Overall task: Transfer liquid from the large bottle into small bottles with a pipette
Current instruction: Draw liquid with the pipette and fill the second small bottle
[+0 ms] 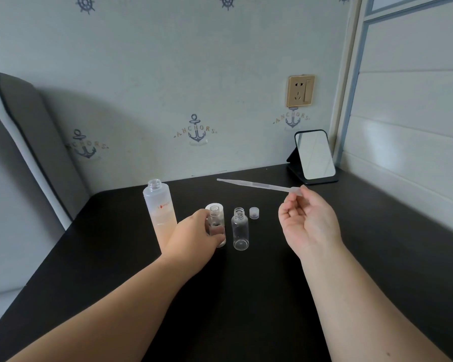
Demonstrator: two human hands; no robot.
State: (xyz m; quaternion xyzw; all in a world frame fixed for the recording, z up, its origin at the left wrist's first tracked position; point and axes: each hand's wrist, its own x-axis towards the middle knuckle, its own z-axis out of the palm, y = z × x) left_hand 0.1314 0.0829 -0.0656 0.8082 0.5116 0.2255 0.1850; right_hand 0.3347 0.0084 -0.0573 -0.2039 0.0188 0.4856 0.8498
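Observation:
A tall frosted large bottle (158,207) stands uncapped on the black table (272,283), partly filled with pale liquid. My left hand (194,235) grips a small clear bottle (216,223) standing just right of it; a little liquid shows inside. A second small clear bottle (240,228) stands open and looks empty beside it. My right hand (307,220) pinches the bulb end of a clear plastic pipette (256,184), held almost level above the table with its tip pointing left.
A small ribbed cap (254,212) lies right of the second bottle, and a white cap (215,205) shows behind the held one. A standing mirror (315,155) is at the back right corner. A grey cushion (24,152) borders the table's left side.

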